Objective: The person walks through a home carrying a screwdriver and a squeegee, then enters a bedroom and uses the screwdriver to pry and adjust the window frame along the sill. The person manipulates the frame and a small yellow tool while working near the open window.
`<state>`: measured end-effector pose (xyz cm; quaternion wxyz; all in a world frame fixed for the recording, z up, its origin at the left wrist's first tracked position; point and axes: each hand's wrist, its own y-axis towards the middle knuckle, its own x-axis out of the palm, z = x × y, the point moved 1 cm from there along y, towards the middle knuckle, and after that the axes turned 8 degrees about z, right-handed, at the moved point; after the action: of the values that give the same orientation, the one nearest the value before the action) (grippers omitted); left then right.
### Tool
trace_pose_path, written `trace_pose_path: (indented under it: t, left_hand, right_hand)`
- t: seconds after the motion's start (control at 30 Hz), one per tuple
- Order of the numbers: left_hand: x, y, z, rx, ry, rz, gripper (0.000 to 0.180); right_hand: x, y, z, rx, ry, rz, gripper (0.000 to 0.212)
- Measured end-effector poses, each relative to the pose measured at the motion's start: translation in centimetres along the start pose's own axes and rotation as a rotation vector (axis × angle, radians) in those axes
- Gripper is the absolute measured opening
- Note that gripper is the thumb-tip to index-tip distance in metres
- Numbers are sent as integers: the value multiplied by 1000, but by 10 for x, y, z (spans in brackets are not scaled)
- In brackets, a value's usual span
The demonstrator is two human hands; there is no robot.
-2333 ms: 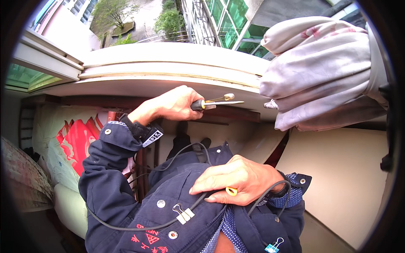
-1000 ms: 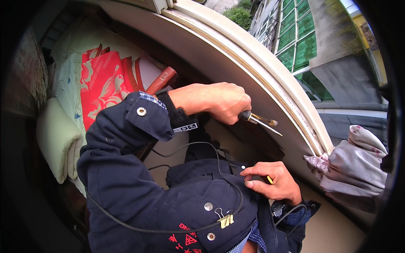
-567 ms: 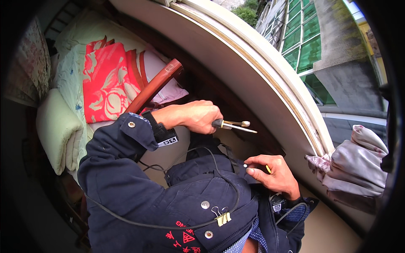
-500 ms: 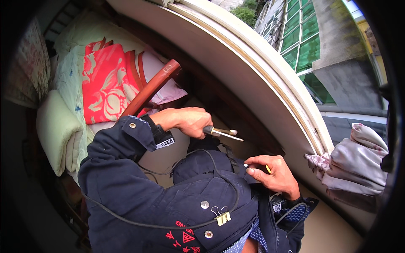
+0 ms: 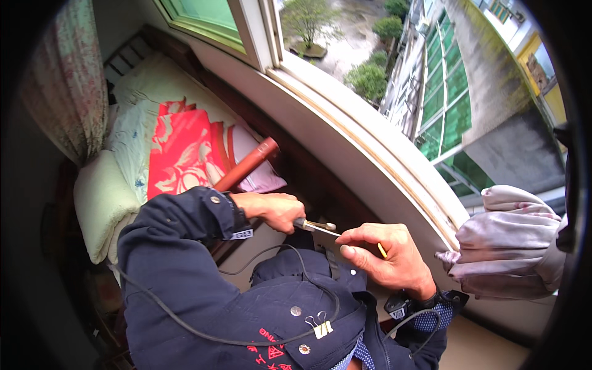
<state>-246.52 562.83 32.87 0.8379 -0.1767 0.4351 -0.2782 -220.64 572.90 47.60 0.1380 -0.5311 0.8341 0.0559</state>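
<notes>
My left hand (image 5: 277, 211) is closed round the dark handle of a screwdriver (image 5: 319, 229), its thin metal shaft pointing right. Beside the shaft, a brass-coloured piece with a rounded pale end (image 5: 330, 226) sticks out of the same grip; its kind is unclear. My right hand (image 5: 391, 256) is curled, thumb and forefinger by the screwdriver's tip. Whether they touch it I cannot tell. A thin yellow piece (image 5: 382, 250) shows between its fingers, the remainder hidden in the palm.
A white window sill (image 5: 370, 123) curves along the right, with a bunched curtain (image 5: 509, 246) at its near end. At the left is a bed with a red patterned blanket (image 5: 185, 151) and a rolled quilt (image 5: 105, 209). A reddish wooden post (image 5: 250, 163) rises behind my left hand. A cable (image 5: 185, 320) crosses my jacket.
My hands have come together: the screwdriver tip is now at my right fingertips, and my right hand is raised. A small white thing at those fingertips no longer shows there. The view has shifted.
</notes>
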Motion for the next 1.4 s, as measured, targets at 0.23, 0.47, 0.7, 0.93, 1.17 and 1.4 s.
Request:
trace_pose_path:
  t: [0.23,0.47,0.7,0.93,1.17,1.4]
  left_hand:
    - [-26,27,33,-25,54,-176,30]
    - [-28,61,75,45,164,-253,30]
    - [1,91,73,160,210,-349,31]
    - [42,138,62,325,213,-354,33]
    - [67,185,74,382,-44,-182,33]
    - [48,169,97,171,-5,-183,23]
  right_hand:
    - [48,43,-110,-572,-48,-102,25]
    - [89,51,-168,-420,-34,-197,49]
    - [82,40,-173,-355,56,-339,20]
    - [98,38,-175,-608,338,-269,11]
    - [104,-20,-169,-1013,503,-579,18]
    - [52,-66,-151,-1198,400,-338,26]
